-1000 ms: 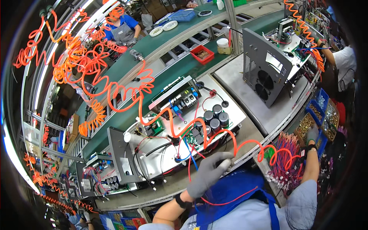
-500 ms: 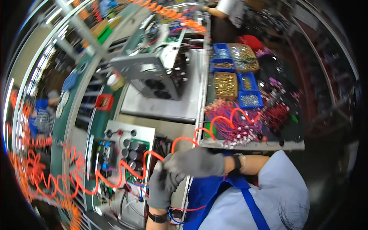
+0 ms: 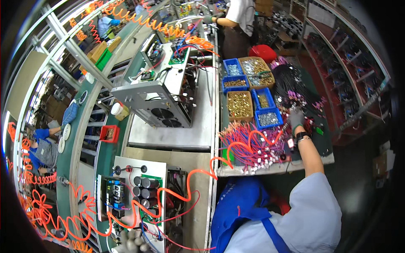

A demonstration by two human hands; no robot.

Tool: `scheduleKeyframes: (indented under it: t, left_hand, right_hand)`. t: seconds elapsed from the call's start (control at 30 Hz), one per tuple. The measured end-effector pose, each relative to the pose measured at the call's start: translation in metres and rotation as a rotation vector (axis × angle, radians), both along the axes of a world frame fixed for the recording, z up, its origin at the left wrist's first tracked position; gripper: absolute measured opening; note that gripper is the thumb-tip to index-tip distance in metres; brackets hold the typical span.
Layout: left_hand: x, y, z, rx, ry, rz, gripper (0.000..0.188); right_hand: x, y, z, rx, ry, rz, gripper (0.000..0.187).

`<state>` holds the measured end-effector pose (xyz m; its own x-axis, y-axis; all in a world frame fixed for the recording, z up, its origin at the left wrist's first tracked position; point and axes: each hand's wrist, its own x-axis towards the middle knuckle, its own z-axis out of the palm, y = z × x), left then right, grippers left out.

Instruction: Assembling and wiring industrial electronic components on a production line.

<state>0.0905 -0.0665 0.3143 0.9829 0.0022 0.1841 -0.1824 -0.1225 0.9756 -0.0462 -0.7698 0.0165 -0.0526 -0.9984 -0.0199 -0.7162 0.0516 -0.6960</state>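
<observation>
wires [image 3: 241, 154], red and purple, lie just left of and nearer than the gloved right hand [image 3: 296, 118], which has parted from the left hand [image 3: 134, 243], so each has its own spot. right grip: cannot tell (fingers partly hidden). left fingers spread loosely by the white-plated unit [image 3: 157, 169], hold unclear.

Head view, single: wide fisheye, left of a head-worn pair; looks downward from above, near the hands [image 3: 297, 117] and surface [image 3: 322, 147].
</observation>
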Motion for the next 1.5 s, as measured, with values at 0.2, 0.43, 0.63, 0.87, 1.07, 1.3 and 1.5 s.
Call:
scheduleKeyframes:
  t: [0.2, 0.43, 0.63, 0.87, 1.07, 1.3, 1.5]
  left_hand:
    - [-0.015, 0.067, 0.046, -0.402, 0.094, -0.118, 0.031]
    - [-0.061, 0.088, 0.07, -0.257, 0.059, 0.501, 0.036]
    - [-0.099, 0.09, 0.081, -0.342, 0.034, 0.446, 0.03]
    - [-0.111, 0.089, 0.064, -0.378, 0.149, 0.272, 0.033]
    - [-0.027, 0.053, -0.021, -0.239, 0.529, -0.023, 0.032]
    - [0.062, 0.049, -0.064, 0.469, -0.463, 0.374, 0.026]
    - [0.029, 0.057, -0.092, -0.914, 0.091, 0.11, 0.025]
  right_hand:
    - [-0.021, -0.098, -0.096, 0.016, 0.871, 0.593, 0.036]
    - [-0.035, -0.145, -0.121, 0.375, -0.01, 0.162, 0.053]
    - [-0.055, -0.101, -0.03, 0.548, -0.786, 0.256, 0.041]
    - [-0.035, 0.017, 0.14, 0.546, -1.42, 0.336, 0.026]
    - [0.039, 0.109, 0.194, 0.901, -1.641, 0.789, 0.034]
    - [0.108, 0.316, 0.217, 1.487, -1.103, 1.378, 0.05]
    - [0.108, 0.44, 0.221, 2.213, -1.319, 1.394, 0.057]
